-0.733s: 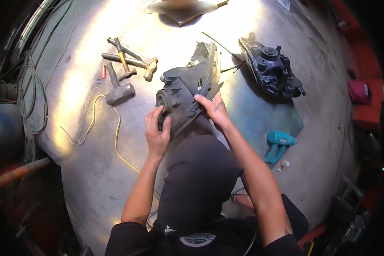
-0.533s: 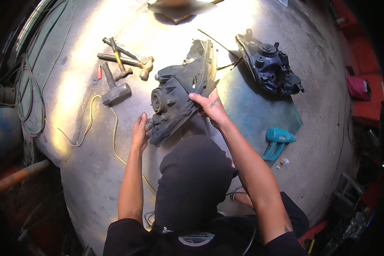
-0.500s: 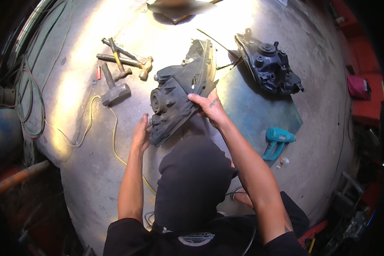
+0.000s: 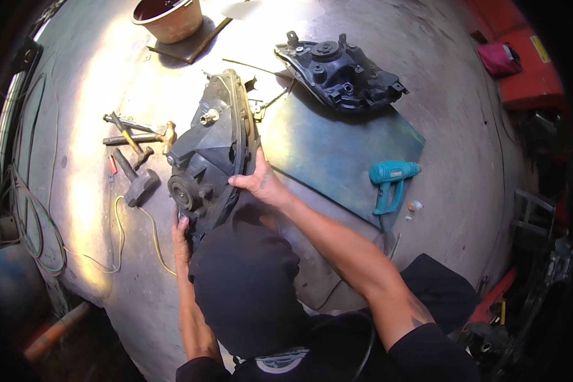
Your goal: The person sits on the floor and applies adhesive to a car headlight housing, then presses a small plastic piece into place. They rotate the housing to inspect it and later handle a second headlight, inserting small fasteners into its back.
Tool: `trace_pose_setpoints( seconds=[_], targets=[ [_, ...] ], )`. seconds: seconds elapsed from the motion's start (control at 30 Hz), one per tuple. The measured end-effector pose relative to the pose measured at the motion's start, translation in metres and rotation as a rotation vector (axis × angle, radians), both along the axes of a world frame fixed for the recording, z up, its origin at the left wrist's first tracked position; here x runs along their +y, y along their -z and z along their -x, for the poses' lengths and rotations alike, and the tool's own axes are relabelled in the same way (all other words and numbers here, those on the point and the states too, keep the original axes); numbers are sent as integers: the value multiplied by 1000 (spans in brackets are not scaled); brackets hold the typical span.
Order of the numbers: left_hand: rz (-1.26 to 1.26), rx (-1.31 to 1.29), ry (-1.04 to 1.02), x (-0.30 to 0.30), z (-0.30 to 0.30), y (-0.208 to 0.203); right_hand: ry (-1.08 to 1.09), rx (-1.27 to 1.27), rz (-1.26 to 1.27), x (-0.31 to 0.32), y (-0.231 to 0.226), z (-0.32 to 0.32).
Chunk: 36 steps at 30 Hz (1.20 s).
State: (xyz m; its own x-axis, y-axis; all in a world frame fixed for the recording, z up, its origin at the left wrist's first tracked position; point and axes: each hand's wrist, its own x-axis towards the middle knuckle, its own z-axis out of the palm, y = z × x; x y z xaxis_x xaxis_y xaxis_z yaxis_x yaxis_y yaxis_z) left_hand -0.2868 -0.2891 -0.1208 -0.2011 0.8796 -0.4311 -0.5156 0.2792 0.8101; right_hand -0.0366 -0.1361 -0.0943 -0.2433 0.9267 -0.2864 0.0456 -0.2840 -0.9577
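Observation:
A black car headlight (image 4: 205,162) is held up between my hands, its back with the round cap facing up. My right hand (image 4: 266,184) is closed around its right edge, with the thumb lying over the back of the housing. At its lower left end my left hand (image 4: 181,239) grips the side, thumb on top and the other fingers partly hidden. A rounded form in black cloth (image 4: 245,286) between my forearms covers the headlight's near end. A second headlight (image 4: 344,73) lies back-side up at the far right, touched by neither hand.
The second headlight rests partly on a blue-green board (image 4: 337,165), with a teal heat gun (image 4: 391,181) at its near corner. Several hammers (image 4: 140,188) lie left of my hands beside a yellow cord (image 4: 156,239). A bucket (image 4: 169,19) stands at the far left. Hoses (image 4: 35,235) are coiled at left.
The view has shifted, bringing the bucket into sight. The held headlight is turned more upright and shows more of its back, including a bulb socket. Both hands keep their grip.

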Motion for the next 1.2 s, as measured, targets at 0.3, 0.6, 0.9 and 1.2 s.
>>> trace_pose_setpoints(
  seconds=[0.3, 0.6, 0.9, 1.2],
  targets=[
    [-169, 279, 244, 125, -1, -138, 315, 183, -189, -6, -116, -43],
    [-3, 182, 846, 171, -144, -119, 704, 1, -93, -95, -136, -161],
    [217, 181, 954, 156, -171, -33, 746, -116, 266, -95, -105, -183],
    [310, -36, 768, 173, -167, -32, 667, -90, 281, -71, -104, -210]
  ],
)
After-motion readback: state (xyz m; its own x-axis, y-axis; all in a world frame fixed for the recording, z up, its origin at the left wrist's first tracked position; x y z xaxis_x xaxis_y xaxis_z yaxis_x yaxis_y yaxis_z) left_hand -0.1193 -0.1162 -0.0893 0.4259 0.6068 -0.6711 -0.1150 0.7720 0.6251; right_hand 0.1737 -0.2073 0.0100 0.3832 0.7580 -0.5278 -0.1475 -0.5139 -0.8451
